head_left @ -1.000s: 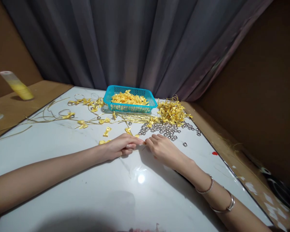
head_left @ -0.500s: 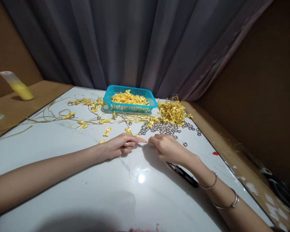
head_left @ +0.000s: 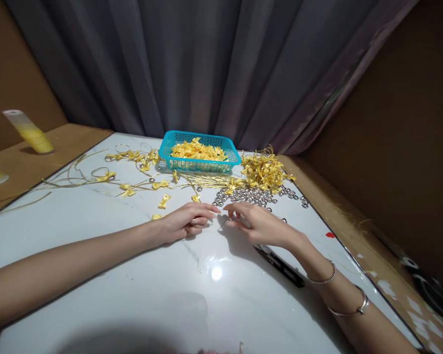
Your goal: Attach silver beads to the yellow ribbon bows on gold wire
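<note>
My left hand (head_left: 190, 221) is over the middle of the white table, index finger stretched forward and the other fingers curled in. Whatever its thumb and fingers pinch is hidden; a thin pale strand hangs below it. Facing it, my right hand (head_left: 249, 221) has its fingers spread, with a small gap between the fingertips of both hands. A fine line shows near the right thumb, too faint to name. Below my right wrist lie black thread snips (head_left: 280, 265). Just beyond my hands are small silver rings (head_left: 251, 195) and a yellow ribbon bow (head_left: 164, 201).
A blue plastic basket (head_left: 199, 165) holds yellow bows at the back. Right of it is a heap of bows with gold cords (head_left: 264, 169). More gold cords (head_left: 203, 180) and bows lie across the table. A yellow spool (head_left: 37, 140) stands at the left, and a grey curtain (head_left: 192, 64) hangs behind.
The fingers of my right hand have opened and drawn slightly away from the left fingertips, where they were pinched together. My left hand has barely moved.
</note>
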`<state>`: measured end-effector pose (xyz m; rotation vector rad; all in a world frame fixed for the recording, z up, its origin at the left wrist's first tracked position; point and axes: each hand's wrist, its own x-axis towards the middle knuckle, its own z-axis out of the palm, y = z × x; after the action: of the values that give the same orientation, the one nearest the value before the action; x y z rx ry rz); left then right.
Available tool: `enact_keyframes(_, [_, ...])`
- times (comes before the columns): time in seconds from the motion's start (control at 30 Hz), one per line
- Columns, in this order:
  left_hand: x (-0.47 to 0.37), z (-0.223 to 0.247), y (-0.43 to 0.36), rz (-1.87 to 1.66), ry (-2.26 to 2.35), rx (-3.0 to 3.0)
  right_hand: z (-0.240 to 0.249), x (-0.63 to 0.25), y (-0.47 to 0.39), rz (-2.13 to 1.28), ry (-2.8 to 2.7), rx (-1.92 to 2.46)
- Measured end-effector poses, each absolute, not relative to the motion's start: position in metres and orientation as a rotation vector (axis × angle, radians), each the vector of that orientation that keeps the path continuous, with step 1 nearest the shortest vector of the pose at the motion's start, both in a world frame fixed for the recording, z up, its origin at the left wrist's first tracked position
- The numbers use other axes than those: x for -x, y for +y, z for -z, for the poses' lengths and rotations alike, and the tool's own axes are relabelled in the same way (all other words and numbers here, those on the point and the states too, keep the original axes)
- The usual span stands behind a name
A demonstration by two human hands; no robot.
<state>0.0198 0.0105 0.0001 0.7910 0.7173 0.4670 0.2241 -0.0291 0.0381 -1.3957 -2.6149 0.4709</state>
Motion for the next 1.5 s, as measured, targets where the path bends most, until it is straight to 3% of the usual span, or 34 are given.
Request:
enact_keyframes(0.3, [-0.018, -0.004, 0.006, -0.467, 0.555, -0.851, -0.002, -0.193, -0.027, -0.625, -2.333, 1.091])
enact_keyframes(0.63, [-0.012, -0.012, 0.018, -0.540, 0.547, -0.844, -0.027, -0.206, -0.026, -0.990, -2.288, 1.104])
enact_keyframes(1.23, [-0.010, -0.014, 0.019, -0.508, 0.566, -0.792, -0.026, -0.226, -0.016, -0.776, -2.578, 0.958])
enact_keyframes(1.5, [-0.011, -0.012, 0.018, -0.483, 0.578, -0.813, -0.031, -0.227, -0.020, -0.865, -2.635, 0.961])
